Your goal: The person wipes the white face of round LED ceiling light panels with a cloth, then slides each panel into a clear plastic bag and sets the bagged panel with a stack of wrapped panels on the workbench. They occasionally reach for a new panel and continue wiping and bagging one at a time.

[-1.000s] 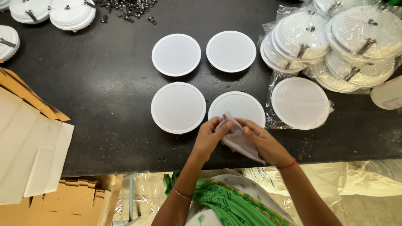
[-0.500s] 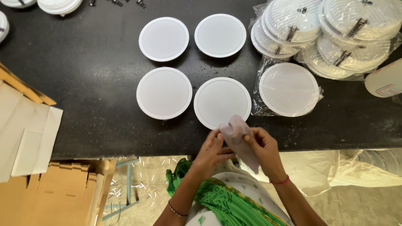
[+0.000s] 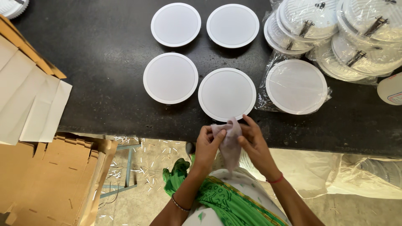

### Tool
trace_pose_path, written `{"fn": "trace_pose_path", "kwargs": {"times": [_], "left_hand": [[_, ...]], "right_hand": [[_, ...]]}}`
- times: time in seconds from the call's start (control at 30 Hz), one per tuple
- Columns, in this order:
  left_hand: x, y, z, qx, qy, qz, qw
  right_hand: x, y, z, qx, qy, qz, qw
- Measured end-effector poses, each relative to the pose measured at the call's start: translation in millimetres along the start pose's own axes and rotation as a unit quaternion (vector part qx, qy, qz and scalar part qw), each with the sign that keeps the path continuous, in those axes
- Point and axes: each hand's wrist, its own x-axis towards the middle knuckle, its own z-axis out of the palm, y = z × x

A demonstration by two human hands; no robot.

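Both my hands hold a small pale cloth point(image 3: 228, 140) just off the near edge of the black table point(image 3: 96, 75). My left hand point(image 3: 207, 144) pinches its upper left corner. My right hand point(image 3: 254, 144) grips its right side, and the cloth hangs down between them. Directly beyond my hands lies a round white disc point(image 3: 227, 93), with three more round white discs point(image 3: 171, 77) point(image 3: 176, 24) point(image 3: 233, 25) laid out in a square with it.
A bagged white disc point(image 3: 296, 86) lies to the right, and a pile of bagged discs with metal clips point(image 3: 347, 37) sits at the back right. Flat cardboard sheets point(image 3: 29, 100) overhang the left edge. A cardboard box point(image 3: 50, 180) stands on the floor.
My hands have drawn the cloth back off the nearest disc to the table's edge and are bunching it. The view has shifted so the discs appear higher.
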Motion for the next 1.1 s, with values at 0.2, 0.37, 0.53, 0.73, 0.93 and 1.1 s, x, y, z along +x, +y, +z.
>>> {"fn": "trace_pose_path", "kwargs": {"times": [0.2, 0.37, 0.53, 0.73, 0.93, 1.1], "left_hand": [[12.7, 14.9, -31.1, 0.021, -0.031, -0.015, 0.999], [26.2, 29.5, -56.9, 0.012, -0.008, 0.079, 0.997], [29.4, 67.7, -77.2, 0.086, 0.07, 0.087, 0.99], [31.8, 86.2, -92.1, -0.198, -0.106, -0.044, 0.973], [50.0, 79.1, -140.2, -0.263, -0.115, -0.066, 0.956], [70.8, 83.7, -174.9, -0.197, -0.118, -0.111, 0.967]], "right_hand": [[18.0, 15.8, 23.4, -0.045, -0.034, 0.097, 0.994], [46.7, 15.3, 44.4, 0.031, -0.032, 0.121, 0.992], [85.4, -13.2, 71.1, -0.18, 0.168, -0.138, 0.959], [105.4, -22.7, 131.8, -0.304, 0.009, -0.308, 0.901], [107.8, -21.5, 169.3, -0.258, -0.124, -0.297, 0.911], [118.9, -13.2, 182.8, -0.308, -0.157, -0.301, 0.889]]}}
